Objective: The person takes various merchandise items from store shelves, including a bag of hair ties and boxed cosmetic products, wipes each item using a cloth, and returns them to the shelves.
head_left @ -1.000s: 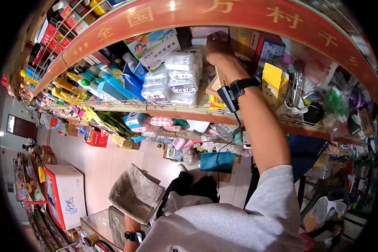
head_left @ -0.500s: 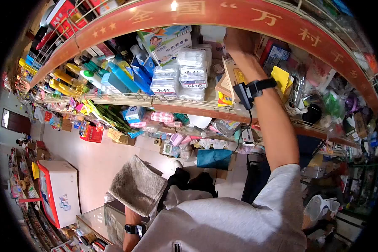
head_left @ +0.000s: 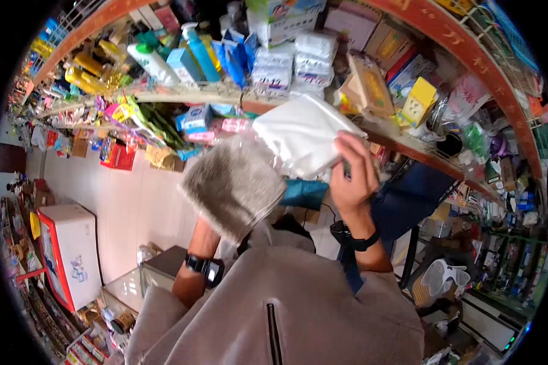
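A flat white package in clear plastic (head_left: 304, 131) is in my right hand (head_left: 354, 173), thumb and fingers closed on its right edge. It is held in front of the shelf edge. My left hand (head_left: 204, 236) holds up a fluffy grey-beige towel (head_left: 234, 185), which covers its fingers. The towel's upper right side is close to the lower left corner of the package. Behind the package, wrapped white packs (head_left: 313, 58) stand stacked on the shelf, beside a tilted tan box (head_left: 370, 85) and a yellow box (head_left: 418, 102).
Bottles (head_left: 201, 52) and blue pouches (head_left: 232, 58) line the shelf (head_left: 195, 95) on the left. A red-edged white freezer (head_left: 73, 255) stands at lower left, near a glass counter (head_left: 125, 289). A dark blue folded item (head_left: 411, 194) is at right.
My right hand has come out of the shelf and down, now with the white package. My left hand has raised the towel up and to the right, towards it.
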The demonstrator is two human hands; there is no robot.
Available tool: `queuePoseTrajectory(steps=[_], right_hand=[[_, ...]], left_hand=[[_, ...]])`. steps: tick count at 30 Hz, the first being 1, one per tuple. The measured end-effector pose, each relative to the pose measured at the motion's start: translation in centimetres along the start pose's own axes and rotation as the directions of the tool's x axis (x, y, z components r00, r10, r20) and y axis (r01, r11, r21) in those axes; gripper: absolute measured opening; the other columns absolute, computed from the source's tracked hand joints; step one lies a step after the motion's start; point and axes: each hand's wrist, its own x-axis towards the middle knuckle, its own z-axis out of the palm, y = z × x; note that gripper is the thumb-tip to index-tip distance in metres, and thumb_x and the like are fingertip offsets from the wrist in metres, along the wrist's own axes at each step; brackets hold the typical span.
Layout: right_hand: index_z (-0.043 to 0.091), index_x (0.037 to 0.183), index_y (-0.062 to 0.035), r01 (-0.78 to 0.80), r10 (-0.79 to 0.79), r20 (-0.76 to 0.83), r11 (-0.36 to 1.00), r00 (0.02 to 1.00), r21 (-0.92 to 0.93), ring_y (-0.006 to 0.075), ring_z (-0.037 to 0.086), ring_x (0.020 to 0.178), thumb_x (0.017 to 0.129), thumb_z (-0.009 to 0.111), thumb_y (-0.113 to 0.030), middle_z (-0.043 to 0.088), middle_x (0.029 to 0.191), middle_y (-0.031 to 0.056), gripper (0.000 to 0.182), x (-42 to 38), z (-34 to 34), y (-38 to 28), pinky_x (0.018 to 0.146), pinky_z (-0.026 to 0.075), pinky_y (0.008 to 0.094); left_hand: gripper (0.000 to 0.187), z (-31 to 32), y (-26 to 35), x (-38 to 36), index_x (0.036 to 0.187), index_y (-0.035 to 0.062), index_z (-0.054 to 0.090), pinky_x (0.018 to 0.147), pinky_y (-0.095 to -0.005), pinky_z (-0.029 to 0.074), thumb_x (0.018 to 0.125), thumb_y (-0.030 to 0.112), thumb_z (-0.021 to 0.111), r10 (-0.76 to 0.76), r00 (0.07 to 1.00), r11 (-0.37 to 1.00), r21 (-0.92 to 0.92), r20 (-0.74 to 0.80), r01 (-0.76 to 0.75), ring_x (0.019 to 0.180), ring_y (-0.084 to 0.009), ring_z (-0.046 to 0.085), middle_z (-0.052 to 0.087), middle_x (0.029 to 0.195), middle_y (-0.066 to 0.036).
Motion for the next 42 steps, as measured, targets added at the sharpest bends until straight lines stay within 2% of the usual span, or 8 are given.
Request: queuePoseTrajectory(steps=[7,18,21,23,28,34,38,42], right_hand=[[0.065,0.107,0.0027,-0.078,0.061,0.145,0.991,0.988,0.11,0.0311,0.067,0.1,0.077,0.065,0.013,0.065,0.114,0.0168,0.032,-5.9,3.4,-5.0,0.08,0.058,0.0351],[0.066,0.109,0.002,-0.237,0.176,0.268,0.946,0.947,0.219,0.0321,0.062,0.109,0.08,0.068,0.001,0.062,0.119,0.0162,0.029,-5.8,4.1,-7.5,0.092,0.05,0.0383],[0.066,0.109,0.0004,-0.268,0.2,0.316,0.945,0.927,0.189,0.0325,0.061,0.111,0.08,0.062,0.005,0.062,0.119,0.0153,0.03,-4.9,4.3,-7.6,0.094,0.048,0.0395],[0.066,0.11,0.0003,-0.258,0.182,0.344,0.947,0.921,0.19,0.0325,0.061,0.111,0.077,0.06,0.007,0.062,0.119,0.0152,0.034,-4.3,4.4,-7.4,0.095,0.048,0.0393],[0.068,0.108,0.0009,-0.386,0.248,0.393,0.864,0.885,0.324,0.0287,0.062,0.109,0.079,0.058,0.007,0.062,0.121,0.0146,0.032,-4.9,5.1,-6.1,0.093,0.048,0.0367],[0.068,0.108,0.0051,-0.723,0.528,0.497,0.451,0.689,0.524,0.0236,0.054,0.122,0.094,0.059,-0.003,0.062,0.122,0.012,0.019,-6.0,5.7,-5.0,0.099,0.044,0.0333],[0.068,0.108,0.0051,-0.8,0.608,0.572,0.19,0.551,0.569,0.0205,0.054,0.121,0.094,0.06,-0.003,0.061,0.126,0.0113,0.019,-5.5,5.5,-5.3,0.099,0.044,0.0324],[0.064,0.116,0.006,-0.761,0.556,0.617,0.042,0.557,0.648,0.0184,0.056,0.118,0.092,0.061,0.0,0.058,0.129,0.0113,0.025,-6.3,5.5,-4.2,0.098,0.045,0.032]], left_hand=[[0.063,-0.4,0.4,0.2,0.142,0.0036,0.038,0.107,-0.0439,0.04,0.097,0.047,0.046,-0.072,0.996,0.961,-0.263,0.053,0.083,0.126,-0.0307,0.049,0.05,0.138,-0.014],[0.065,-2.1,1.3,-0.8,0.145,0.0071,0.038,0.109,-0.0503,0.039,0.099,0.053,0.035,-0.101,0.993,0.939,-0.336,-0.058,0.076,0.129,-0.0331,0.047,0.046,0.143,-0.015],[0.063,-4.0,0.9,-1.4,0.145,0.0072,0.037,0.107,-0.0496,0.041,0.099,0.051,0.039,-0.041,0.997,0.882,-0.466,0.072,0.07,0.126,-0.0325,0.049,0.046,0.142,-0.015],[0.058,-4.3,0.8,-1.7,0.132,0.0054,0.051,0.099,-0.0472,0.047,0.097,0.051,0.042,-0.071,0.988,0.932,-0.362,-0.136,0.017,0.114,-0.0298,0.055,0.057,0.125,-0.014],[0.051,-3.5,1.4,-2.3,0.126,0.0062,0.054,0.091,-0.0428,0.05,0.098,0.047,0.045,-0.044,0.978,0.94,-0.34,-0.206,-0.03,0.104,-0.0266,0.058,0.06,0.116,-0.013],[0.05,-5.4,0.5,-2.2,0.122,0.0062,0.057,0.087,-0.0413,0.052,0.097,0.048,0.045,0.012,1.0,0.869,-0.496,0.021,-0.001,0.098,-0.0257,0.06,0.063,0.109,-0.012],[0.05,-4.4,0.7,-2.4,0.121,0.0063,0.058,0.088,-0.041,0.051,0.097,0.049,0.046,-0.021,0.999,0.857,-0.516,-0.041,-0.003,0.099,-0.0262,0.06,0.063,0.109,-0.012],[0.052,-3.3,1.0,-2.3,0.124,0.0063,0.056,0.09,-0.0404,0.051,0.097,0.049,0.046,0.001,1.0,0.86,-0.511,0.005,0.002,0.102,-0.026,0.059,0.062,0.113,-0.012]])
